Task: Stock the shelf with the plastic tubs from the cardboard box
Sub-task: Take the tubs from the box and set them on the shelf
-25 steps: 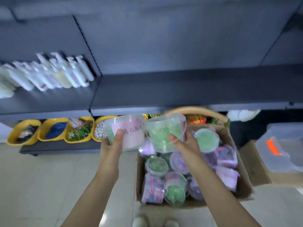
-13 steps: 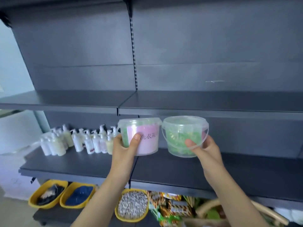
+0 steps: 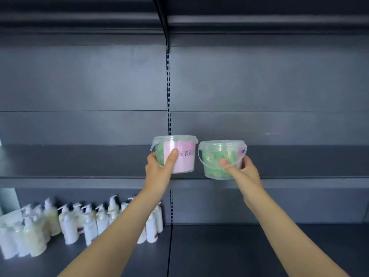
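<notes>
Head view: left hand (image 3: 159, 168) is gripping the pink-labelled tub (image 3: 182, 156), right hand (image 3: 242, 170) is pinching the green tub (image 3: 215, 156) and its handle, both hanging side by side at the shelf (image 3: 79, 162) front edge, board stretching wide either side. Fingers behind are hiding; tubs are now sitting one shelf higher than earlier.

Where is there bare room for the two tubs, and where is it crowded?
The middle shelf is bare both sides of the slotted upright. The lower shelf is bare right of it; pump bottles crowd its left.
</notes>
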{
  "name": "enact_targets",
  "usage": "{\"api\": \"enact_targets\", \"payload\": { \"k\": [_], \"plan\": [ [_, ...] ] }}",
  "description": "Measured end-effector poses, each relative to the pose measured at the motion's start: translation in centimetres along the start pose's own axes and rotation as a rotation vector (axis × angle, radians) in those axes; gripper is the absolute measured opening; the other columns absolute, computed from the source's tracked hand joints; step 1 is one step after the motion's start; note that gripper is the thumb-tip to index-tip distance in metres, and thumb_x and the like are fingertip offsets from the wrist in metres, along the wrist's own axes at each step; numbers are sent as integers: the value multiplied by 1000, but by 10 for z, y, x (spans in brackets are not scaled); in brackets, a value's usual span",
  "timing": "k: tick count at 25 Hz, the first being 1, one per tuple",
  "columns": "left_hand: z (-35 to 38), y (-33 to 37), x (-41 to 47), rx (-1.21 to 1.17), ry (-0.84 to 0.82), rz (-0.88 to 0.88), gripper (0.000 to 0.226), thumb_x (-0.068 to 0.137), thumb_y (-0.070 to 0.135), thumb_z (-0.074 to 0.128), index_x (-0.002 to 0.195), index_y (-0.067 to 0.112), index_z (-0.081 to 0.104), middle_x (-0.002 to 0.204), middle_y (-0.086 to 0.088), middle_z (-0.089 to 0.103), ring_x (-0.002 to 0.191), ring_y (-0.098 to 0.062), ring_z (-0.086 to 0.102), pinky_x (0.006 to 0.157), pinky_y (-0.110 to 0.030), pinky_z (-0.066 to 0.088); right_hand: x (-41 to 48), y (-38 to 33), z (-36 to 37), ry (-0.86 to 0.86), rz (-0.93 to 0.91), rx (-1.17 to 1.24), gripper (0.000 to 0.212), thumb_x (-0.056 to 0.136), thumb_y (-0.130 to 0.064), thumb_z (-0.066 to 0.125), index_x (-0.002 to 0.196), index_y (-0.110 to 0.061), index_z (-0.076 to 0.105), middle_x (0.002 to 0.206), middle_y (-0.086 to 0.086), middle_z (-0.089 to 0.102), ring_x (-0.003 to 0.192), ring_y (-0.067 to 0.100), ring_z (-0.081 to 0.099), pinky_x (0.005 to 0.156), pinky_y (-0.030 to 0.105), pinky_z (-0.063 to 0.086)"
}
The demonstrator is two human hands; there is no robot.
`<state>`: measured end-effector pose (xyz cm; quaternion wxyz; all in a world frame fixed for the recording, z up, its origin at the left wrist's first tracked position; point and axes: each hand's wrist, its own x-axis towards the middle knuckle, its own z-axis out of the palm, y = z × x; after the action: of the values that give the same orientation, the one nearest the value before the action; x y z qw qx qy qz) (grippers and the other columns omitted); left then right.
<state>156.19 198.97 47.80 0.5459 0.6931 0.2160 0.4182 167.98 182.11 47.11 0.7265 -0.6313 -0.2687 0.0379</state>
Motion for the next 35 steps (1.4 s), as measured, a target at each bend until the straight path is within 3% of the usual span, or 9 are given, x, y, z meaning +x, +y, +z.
{"api": "enact_targets", "payload": {
  "k": [4, 8, 14, 17, 23, 26, 30, 32, 35],
  "plan": [
    [11, -23, 86, 54, -59, -4, 50, 84, 53, 56, 114, 18, 38, 118, -1, 51, 106, -18, 51, 86, -28, 36, 87, 23, 21, -30, -4, -106, 44, 74, -28, 78, 110, -18, 56, 99, -9, 63, 88, 1, 59, 66, 15, 42],
    [32, -47, 167, 49, -151, -46, 45, 87, 47, 56, 116, 20, 36, 110, 8, 51, 103, -10, 49, 87, -25, 33, 186, 59, 32, -49, 41, -146, 48, 70, -31, 81, 108, -13, 59, 101, -1, 66, 91, 9, 62, 68, 18, 45],
    [55, -91, 262, 52, -229, -101, 63, 80, 35, 70, 128, 10, 37, 122, 2, 55, 107, -11, 55, 87, -23, 41, 288, 114, 56, -71, 104, -253, 51, 64, -36, 84, 104, -16, 58, 97, -4, 65, 90, 12, 63, 73, 25, 48],
    [62, -107, 280, 94, -244, -133, 59, 82, 29, 69, 126, 12, 34, 110, 7, 53, 102, -10, 53, 87, -23, 40, 309, 132, 66, -123, 91, -350, 53, 58, -41, 85, 102, -23, 61, 100, -5, 68, 93, 11, 66, 81, 28, 53],
    [56, -123, 298, 262, -376, -17, 55, 81, 19, 71, 123, 27, 37, 107, 24, 54, 98, 10, 52, 97, -24, 42, 315, 133, 72, -243, -2, -511, 41, 59, -24, 88, 89, -36, 63, 90, -17, 69, 82, -10, 61, 61, 1, 44],
    [58, -123, 298, 305, -358, 23, 54, 82, 19, 71, 122, 28, 35, 103, 28, 48, 96, 8, 49, 94, -21, 38, 316, 132, 69, -275, 7, -535, 40, 62, -21, 87, 82, -39, 58, 84, -22, 64, 75, -14, 55, 53, -2, 40],
    [59, -123, 296, 405, -365, 63, 54, 84, 24, 67, 130, 21, 39, 106, 20, 49, 107, -5, 48, 98, -22, 38, 314, 131, 66, -309, 7, -535, 45, 65, -22, 85, 95, -39, 57, 95, -21, 64, 90, -3, 60, 65, 3, 42],
    [56, -120, 293, 492, -393, 57, 48, 87, 25, 64, 130, 18, 45, 109, 14, 53, 106, -7, 49, 97, -22, 38, 313, 130, 60, -343, 35, -588, 51, 66, -25, 84, 108, -33, 56, 104, -15, 64, 100, 5, 60, 78, 14, 44],
    [46, -111, 284, 729, -419, 18, 46, 90, 30, 60, 131, 12, 47, 115, 1, 56, 112, -17, 52, 89, -19, 35, 310, 123, 44, -426, 38, -947, 54, 73, -32, 77, 120, -17, 56, 118, -3, 62, 112, 15, 57, 92, 26, 44]
  ]
}}
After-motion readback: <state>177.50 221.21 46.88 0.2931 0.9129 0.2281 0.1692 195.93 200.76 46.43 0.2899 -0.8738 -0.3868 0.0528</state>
